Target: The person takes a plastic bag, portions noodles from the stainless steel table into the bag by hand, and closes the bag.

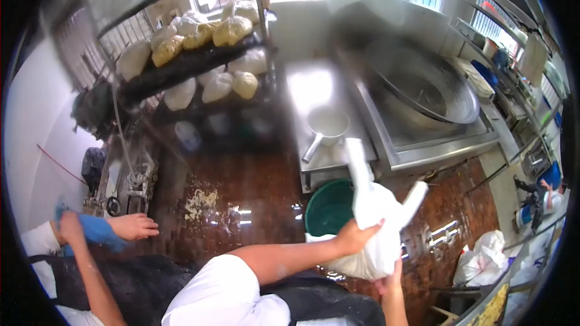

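A white plastic bag with two handle loops point(382, 223) is held up in front of me, bulging at the bottom; its contents are hidden. My left hand point(356, 238) is closed on its near left side, below the handles. Underneath, my right hand point(389, 278) grips the bag's lower right, with the fingers partly covered by it. Just behind the bag, a green plastic tub point(326, 208) stands on the wet floor, partly hidden by the bag and my left arm.
At left, another person's hand point(134, 226) sticks out beyond a blue cloth point(99, 229). Bagged yellowish food point(232, 31) fills a rack. A saucepan point(328, 124) sits on a steel table, beside a large wok point(423, 84). Crumbs point(201, 204) litter the floor; another white bag point(482, 259) lies right.
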Tool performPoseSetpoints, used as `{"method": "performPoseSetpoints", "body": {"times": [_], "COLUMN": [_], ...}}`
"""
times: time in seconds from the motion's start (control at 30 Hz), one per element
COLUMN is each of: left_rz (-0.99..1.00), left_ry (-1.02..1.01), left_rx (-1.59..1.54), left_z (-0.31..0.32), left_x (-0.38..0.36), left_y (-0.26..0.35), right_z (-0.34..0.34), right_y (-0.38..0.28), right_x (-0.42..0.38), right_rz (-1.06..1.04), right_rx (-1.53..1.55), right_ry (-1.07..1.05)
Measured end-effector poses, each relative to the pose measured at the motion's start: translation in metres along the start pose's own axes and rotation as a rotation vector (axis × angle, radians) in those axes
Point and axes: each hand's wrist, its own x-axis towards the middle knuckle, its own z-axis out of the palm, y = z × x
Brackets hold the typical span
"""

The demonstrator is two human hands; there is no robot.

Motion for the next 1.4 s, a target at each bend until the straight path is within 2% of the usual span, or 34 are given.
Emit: {"method": "performPoseSetpoints", "body": {"times": [0.03,0.07,0.1,0.13,0.23,0.27,0.33,0.37,0.4,0.47,0.5,0.57,0.63,0.67,0.73,0.77,0.87,0.9,0.93,0.97,1.0,1.07,1.13,1.17,1.2,1.23,1.27,1.33,1.37,1.4], "left_rz": [0.014,-0.063,-0.131,-0.212,0.121,0.12,0.301,0.27,0.388,0.404,0.415,0.41,0.529,0.527,0.308,0.311,-0.026,-0.087,-0.004,-0.252,0.013,0.126,0.068,0.065,0.172,0.281,0.281,0.675,0.666,0.669], "left_ry": [0.138,0.281,0.354,0.558,0.816,0.924,1.049,1.169,1.215,1.229,1.252,1.269,1.236,1.241,1.209,1.213,1.028,0.842,0.667,0.468,0.234,-0.116,-0.309,-0.32,-0.444,-0.567,-0.577,-0.484,-0.569,-0.567], "left_rx": [0.121,0.205,0.197,0.155,0.168,0.285,0.321,0.188,0.131,0.095,0.107,0.123,0.09,0.086,0.101,0.094,0.321,0.494,0.416,0.425,0.44,0.243,0.202,0.204,0.307,0.407,0.407,0.722,0.689,0.693], "left_z": [-0.042,-0.08,-0.114,-0.142,-0.209,-0.248,-0.281,-0.3,-0.318,-0.358,-0.349,-0.339,-0.34,-0.343,-0.344,-0.33,-0.259,-0.23,-0.221,-0.188,-0.182,-0.146,-0.115,-0.107,-0.101,-0.097,-0.094,-0.089,-0.088,-0.086], "left_x": [0.01,0.02,0.015,0.015,0.004,0.004,-0.003,-0.002,-0.002,-0.008,-0.012,-0.013,-0.012,-0.01,-0.005,-0.003,0.015,0.008,0.012,0.007,0.007,0.006,0.005,0.006,0.008,0.01,0.014,0.018,0.021,0.02], "left_y": [-0.001,0.001,0.028,0.05,0.066,0.06,0.093,0.111,0.119,0.124,0.13,0.129,0.112,0.098,0.063,0.051,0.013,0.014,-0.025,-0.001,-0.035,-0.042,-0.027,-0.021,-0.015,-0.011,-0.009,0.005,0.014,0.019], "right_z": [-0.002,-0.011,0.002,0.004,-0.026,-0.031,-0.044,-0.047,-0.042,-0.029,-0.028,-0.028,-0.024,-0.021,-0.012,0.0,0.024,0.03,0.037,0.05,0.067,0.105,0.144,0.154,0.148,0.138,0.13,0.125,0.126,0.127], "right_y": [0.011,0.015,0.019,0.03,0.04,0.046,0.055,0.06,0.059,0.057,0.056,0.06,0.062,0.06,0.057,0.054,0.052,0.053,0.055,0.056,0.052,0.031,0.006,0.001,0.007,0.018,0.025,0.025,0.025,0.026], "right_x": [0.036,0.063,0.068,0.08,0.075,0.073,0.067,0.066,0.058,0.049,0.048,0.045,0.046,0.048,0.051,0.051,0.059,0.061,0.061,0.06,0.055,0.033,0.009,-0.002,0.002,0.01,0.014,0.006,0.006,0.006], "right_rz": [-0.003,-0.005,-0.023,-0.025,0.023,0.022,0.047,0.064,0.08,0.114,0.115,0.058,0.066,0.066,0.065,0.069,0.082,-0.054,-0.187,-0.435,-0.427,-0.979,-0.791,-0.581,-0.582,-0.732,-0.881,-0.84,-0.888,-0.936], "right_rx": [0.017,0.018,0.01,0.063,0.16,0.158,0.101,0.085,0.061,-0.127,-0.123,-0.379,-0.406,-0.439,-0.458,-0.489,-0.528,-0.615,-0.701,-0.761,-0.759,-1.24,-1.26,-1.204,-1.197,-1.139,-1.078,-1.003,-0.887,-0.77], "right_ry": [-0.094,-0.17,-0.079,-0.081,-0.024,-0.023,0.014,0.022,0.054,0.149,0.16,0.128,0.122,0.106,0.083,0.091,0.102,0.056,0.009,-0.01,-0.001,0.031,-0.097,-0.096,-0.086,-0.037,0.013,0.047,0.067,0.081]}}
